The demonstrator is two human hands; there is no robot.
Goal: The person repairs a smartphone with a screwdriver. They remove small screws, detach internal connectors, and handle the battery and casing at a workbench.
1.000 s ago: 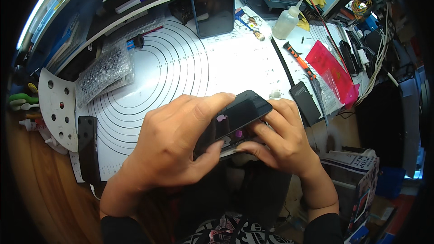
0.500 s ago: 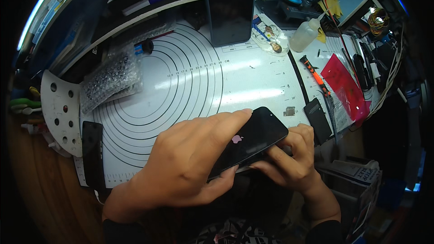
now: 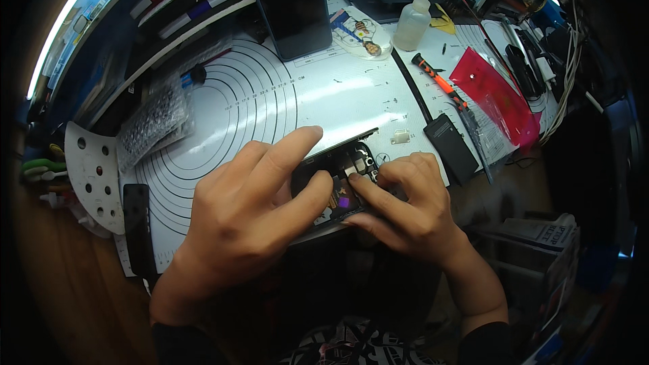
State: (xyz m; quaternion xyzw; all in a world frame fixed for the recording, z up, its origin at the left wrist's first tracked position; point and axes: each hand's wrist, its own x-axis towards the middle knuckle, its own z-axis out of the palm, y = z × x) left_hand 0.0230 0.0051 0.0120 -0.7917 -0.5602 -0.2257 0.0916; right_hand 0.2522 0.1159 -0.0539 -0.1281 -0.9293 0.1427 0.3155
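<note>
Head view

Item, opened phone (image 3: 365,155): between the two hands, over the near edge of the table (image 3: 338,98); screen panel (image 3: 348,140) tilted up along the far side, inner parts bared, a purple patch (image 3: 344,202) among them

Left hand (image 3: 253,196): at the phone's left end, thumb over the inside, index finger stretched apart from it toward the panel; firmness of hold cannot be told

Right hand (image 3: 412,196): clamped on the phone's right part, index fingertip on the inner parts, thumb at the near edge

Handling, by judgement: light, stiff in the frame, smooth and likely slippery on the glass; fragile at the panel and any thin connections inside; best held by the outer side edges, pressure kept off the bare parts

Surface: white mat printed with dark rings and scales, glossy under the light; on it a small metal plate (image 3: 400,136), black flat block (image 3: 451,149), orange-and-black screwdriver (image 3: 439,81), red pouch (image 3: 481,81), bubble wrap (image 3: 157,125), dark slab (image 3: 137,226); toward the back, squeeze bottle (image 3: 412,25) and upright dark-screened device (image 3: 289,10)

Room: loaded shelf (image 3: 216,21) at far left, bright light strip (image 3: 67,20), wooden floor (image 3: 74,284) at lower left, loose cables (image 3: 573,61) at right
</note>
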